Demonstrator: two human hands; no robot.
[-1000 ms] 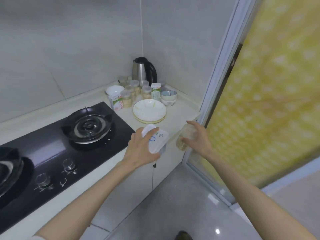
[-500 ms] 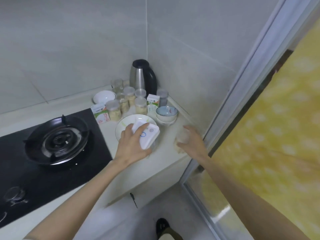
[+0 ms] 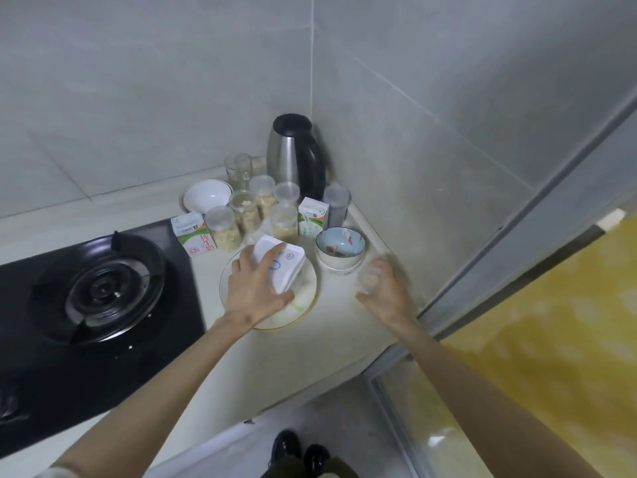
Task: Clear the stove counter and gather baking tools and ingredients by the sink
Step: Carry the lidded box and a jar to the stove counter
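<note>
My left hand grips a white kitchen scale over the stacked white plates on the counter. My right hand, blurred by motion, holds a clear lidded jar of oats just right of the blue bowl. Behind the plates stand several oat jars, two small cartons, a white bowl, an empty glass jar and a steel kettle in the corner.
The black gas hob with its burner fills the left. A grey tiled wall closes the back and right. A sliding door frame with a yellow patterned panel stands at the counter's right end. My shoes show on the floor.
Both hands moved forward over the counter: the scale went from the counter's front edge to above the plates, and the jar travelled to beside the blue bowl. The view tilted down.
</note>
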